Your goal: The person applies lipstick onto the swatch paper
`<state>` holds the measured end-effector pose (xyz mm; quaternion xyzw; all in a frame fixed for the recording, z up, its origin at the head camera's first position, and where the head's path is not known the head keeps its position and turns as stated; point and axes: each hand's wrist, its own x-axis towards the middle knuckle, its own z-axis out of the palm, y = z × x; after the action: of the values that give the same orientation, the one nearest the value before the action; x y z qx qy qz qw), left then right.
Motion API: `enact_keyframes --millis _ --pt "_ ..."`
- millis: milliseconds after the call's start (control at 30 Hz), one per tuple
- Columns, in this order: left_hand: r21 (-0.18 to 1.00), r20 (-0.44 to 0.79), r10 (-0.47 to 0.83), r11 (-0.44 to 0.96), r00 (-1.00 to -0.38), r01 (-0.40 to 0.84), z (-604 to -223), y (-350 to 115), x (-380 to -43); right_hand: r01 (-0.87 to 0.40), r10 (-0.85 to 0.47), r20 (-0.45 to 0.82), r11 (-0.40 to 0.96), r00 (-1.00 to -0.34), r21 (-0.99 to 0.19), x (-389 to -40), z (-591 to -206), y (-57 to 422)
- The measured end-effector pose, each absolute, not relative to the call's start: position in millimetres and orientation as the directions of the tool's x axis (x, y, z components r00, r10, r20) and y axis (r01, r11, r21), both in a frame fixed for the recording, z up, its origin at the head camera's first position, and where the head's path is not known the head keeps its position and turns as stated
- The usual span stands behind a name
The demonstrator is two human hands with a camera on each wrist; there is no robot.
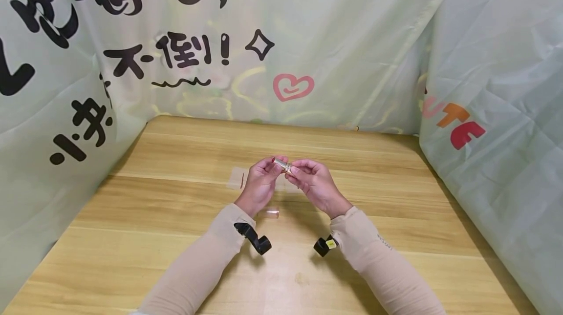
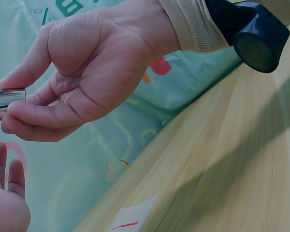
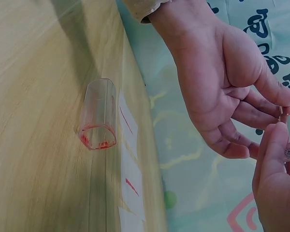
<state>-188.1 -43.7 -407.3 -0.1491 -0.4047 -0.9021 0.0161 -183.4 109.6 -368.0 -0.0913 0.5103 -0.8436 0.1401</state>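
Both hands hold one lipstick [image 1: 281, 164] with a shiny metallic tube and a red tip pointing left and up, raised over the table. My left hand [image 1: 259, 180] pinches it near the red end between thumb and fingers. At the other end, my right hand [image 1: 317, 182] pinches the base, its thumb on top. In the left wrist view the right hand [image 2: 96, 67] grips the metallic tube [image 2: 8, 102]. A clear cap [image 3: 97, 113] with red smears round its rim lies on its side on the table, below the left hand.
White paper slips [image 3: 131, 183] with red strokes lie on the wooden table [image 1: 176, 207], partly hidden behind the hands in the head view. Printed cloth [image 1: 343, 61] hangs round the back and sides. A black wrist camera [image 1: 252, 238] sits on each sleeve.
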Motion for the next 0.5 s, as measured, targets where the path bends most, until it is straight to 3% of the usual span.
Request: enact_keyframes --millis 233,500 --pt "0.695 0.247 0.046 -0.704 -0.968 0.144 -405.5 -43.0 -188.7 0.075 -0.282 0.033 -0.364 -0.959 -0.928 -183.0 -368.7 107.0" --pt "0.682 0.235 0.026 -0.716 -0.972 0.146 -403.9 -41.7 -188.0 0.064 -0.273 0.042 -0.368 -0.961 -0.928 -181.7 -367.8 105.3"
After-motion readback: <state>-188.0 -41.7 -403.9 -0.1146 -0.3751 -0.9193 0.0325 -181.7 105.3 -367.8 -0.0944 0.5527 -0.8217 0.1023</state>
